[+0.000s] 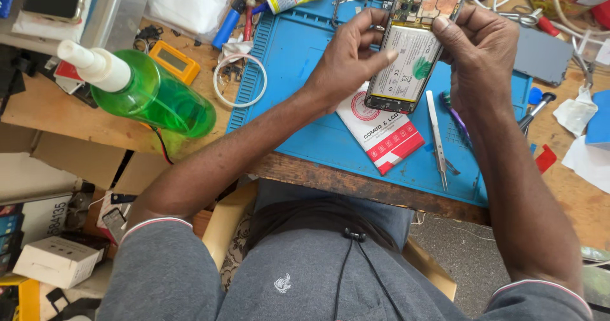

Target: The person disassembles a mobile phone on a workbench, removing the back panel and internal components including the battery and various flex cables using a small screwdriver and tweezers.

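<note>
Opened smartphone held in both hands above blue repair mat.

Left hand (346, 57) grips the opened smartphone (413, 41) by its left edge, thumb laid across the white battery (401, 63). Right hand (480, 44) pinches the right edge, thumb tip near the top of the battery. Phone is back cover off, circuit board showing, tilted, raised over the blue mat (298, 54). Under it on the mat: a red-and-white box (384, 136); metal tweezers (437, 136) just right of that. Green spray bottle (143, 92) lies well left, on the wooden bench (76, 114).
</note>
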